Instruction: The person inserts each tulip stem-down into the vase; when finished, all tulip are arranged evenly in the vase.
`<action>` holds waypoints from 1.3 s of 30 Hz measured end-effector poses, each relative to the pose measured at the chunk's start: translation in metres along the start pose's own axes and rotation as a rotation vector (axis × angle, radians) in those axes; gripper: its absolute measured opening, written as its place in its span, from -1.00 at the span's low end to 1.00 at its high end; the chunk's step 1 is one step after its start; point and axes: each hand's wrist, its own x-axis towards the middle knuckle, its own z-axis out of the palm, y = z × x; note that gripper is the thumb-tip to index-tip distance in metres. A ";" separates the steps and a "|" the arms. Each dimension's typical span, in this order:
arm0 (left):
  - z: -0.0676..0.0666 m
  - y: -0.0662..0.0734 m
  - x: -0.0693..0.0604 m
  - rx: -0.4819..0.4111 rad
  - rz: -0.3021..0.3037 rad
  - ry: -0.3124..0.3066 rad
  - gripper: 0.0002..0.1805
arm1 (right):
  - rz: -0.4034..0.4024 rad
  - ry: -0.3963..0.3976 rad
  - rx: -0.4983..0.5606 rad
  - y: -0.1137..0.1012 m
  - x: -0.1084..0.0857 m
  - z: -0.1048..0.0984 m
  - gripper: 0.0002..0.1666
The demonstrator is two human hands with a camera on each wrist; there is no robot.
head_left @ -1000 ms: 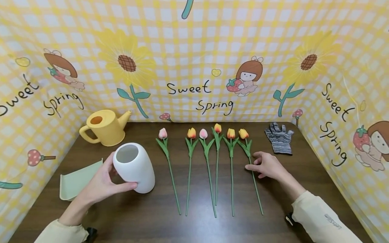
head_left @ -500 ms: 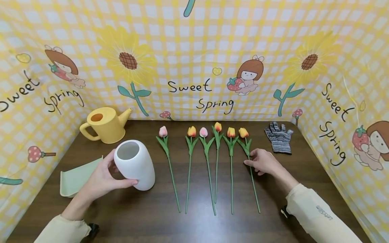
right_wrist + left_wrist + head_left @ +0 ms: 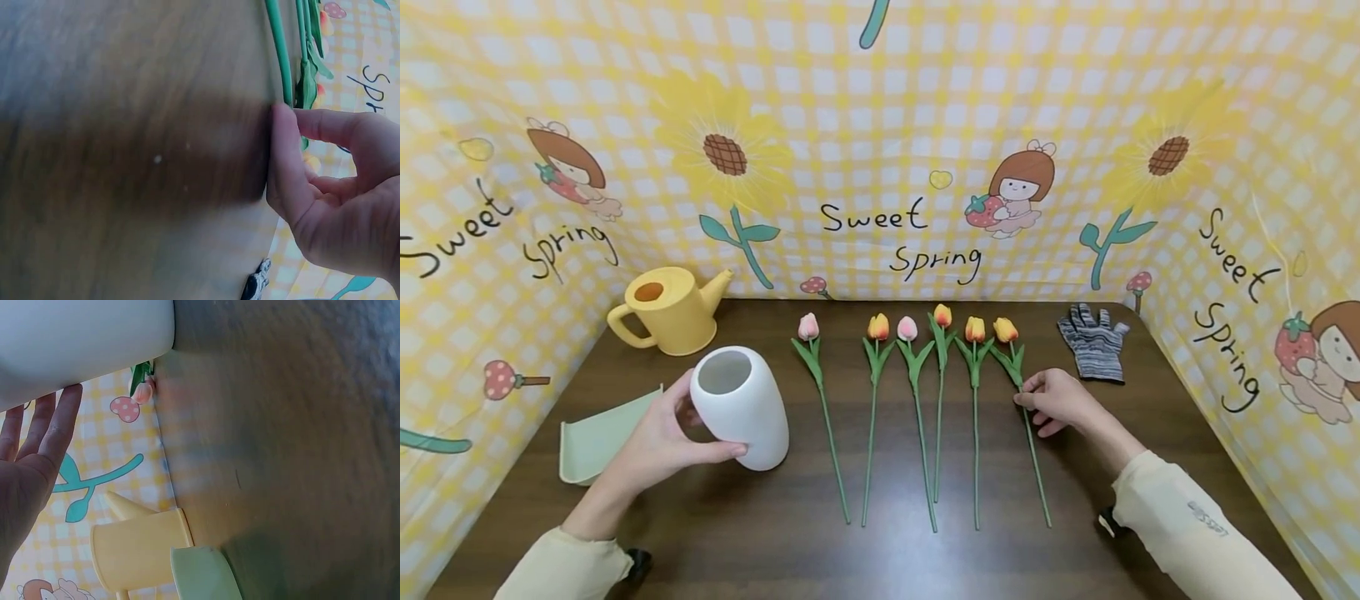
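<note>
My left hand grips the white vase around its left side, thumb in front; the vase stands tilted a little on the table. In the left wrist view the fingers of that hand lie against the vase. On the right, my right hand pinches the stem of the rightmost orange-yellow tulip just below its leaves. The right wrist view shows thumb and finger of this hand meeting at the green stem. Several more tulips lie side by side between the hands.
A yellow watering can stands at the back left, with a pale green tray in front of it, beside my left forearm. A grey striped glove lies at the back right. Patterned cloth walls the table.
My right hand has moved slightly up the stem, and its fingers have closed in on it. The tulip's lower stem has shifted a little. My left hand keeps its grip on the vase.
</note>
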 end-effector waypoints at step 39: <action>-0.002 -0.001 0.005 -0.068 0.020 -0.053 0.06 | -0.147 -0.330 0.551 -0.021 -0.030 -0.044 -0.86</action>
